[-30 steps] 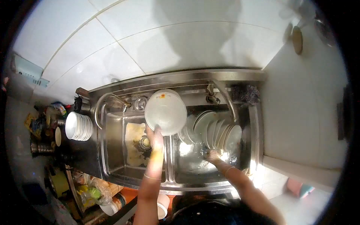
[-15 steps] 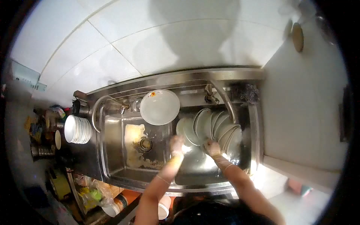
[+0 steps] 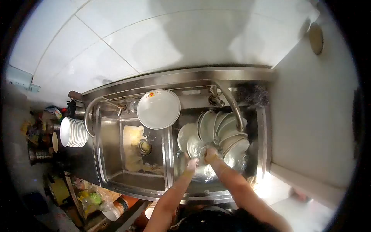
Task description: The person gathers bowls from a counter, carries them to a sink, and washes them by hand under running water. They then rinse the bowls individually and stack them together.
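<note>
Both my hands are in the right basin, among wet white plates standing tilted in the water. My left hand (image 3: 192, 164) is at the near rim of one plate (image 3: 195, 145), its fingers closed there and partly blurred. Against the right part of that plate, my right hand (image 3: 211, 154) is bent with curled fingers; what it may hold is hidden. Another plate (image 3: 184, 133) leans just left of it. Further right, several plates (image 3: 235, 144) overlap in the water.
A large white plate (image 3: 158, 110) rests on the divider behind the left basin (image 3: 112, 166), which has foamy residue around its drain. Curved faucets (image 3: 234, 102) rise over both basins. Stacked white bowls (image 3: 73, 132) stand left; a dark scrubber (image 3: 257, 96) lies at the back right.
My left hand has moved right and nearer to me, closer to my right hand. My right hand has shifted left in the basin. The view has shifted slightly.
</note>
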Demonstrator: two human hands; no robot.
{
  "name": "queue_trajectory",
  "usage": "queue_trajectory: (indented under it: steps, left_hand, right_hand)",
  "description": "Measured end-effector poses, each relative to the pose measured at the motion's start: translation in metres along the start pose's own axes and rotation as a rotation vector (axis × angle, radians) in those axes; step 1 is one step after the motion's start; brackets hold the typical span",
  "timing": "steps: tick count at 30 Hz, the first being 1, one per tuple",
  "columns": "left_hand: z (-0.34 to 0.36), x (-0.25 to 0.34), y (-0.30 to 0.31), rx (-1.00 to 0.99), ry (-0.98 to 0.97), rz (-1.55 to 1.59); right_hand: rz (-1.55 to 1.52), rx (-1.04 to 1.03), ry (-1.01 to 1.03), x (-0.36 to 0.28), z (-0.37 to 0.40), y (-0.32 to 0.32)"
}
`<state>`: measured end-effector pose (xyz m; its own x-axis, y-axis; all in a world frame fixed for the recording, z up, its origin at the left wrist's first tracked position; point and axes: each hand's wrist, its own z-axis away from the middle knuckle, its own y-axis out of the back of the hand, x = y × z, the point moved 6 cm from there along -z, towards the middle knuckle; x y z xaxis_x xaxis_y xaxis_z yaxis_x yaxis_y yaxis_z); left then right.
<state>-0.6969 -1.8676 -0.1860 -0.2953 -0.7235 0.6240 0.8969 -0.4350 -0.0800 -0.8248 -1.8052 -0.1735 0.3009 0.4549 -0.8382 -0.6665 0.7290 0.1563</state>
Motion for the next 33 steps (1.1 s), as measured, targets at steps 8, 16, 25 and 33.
queue_trajectory:
  steps: [8,16,25,33]
  left_hand:
    - [0.019,-0.002,-0.001,-0.378,0.109,0.411]
    - [0.068,0.011,0.005,-0.090,0.118,-0.021]
    - [0.061,0.041,0.014,-0.095,-0.309,-0.394]
    - [0.151,0.176,0.016,0.174,-1.191,-0.942]
  right_hand:
    - [0.468,-0.781,0.295,-0.065,0.040,-0.039]
    - [0.136,-0.103,-0.208,0.036,-0.008,-0.020]
    - [0.696,-0.635,0.414,-0.016,0.056,-0.027]
    - [0.959,-0.336,0.093,0.040,0.021,-0.004]
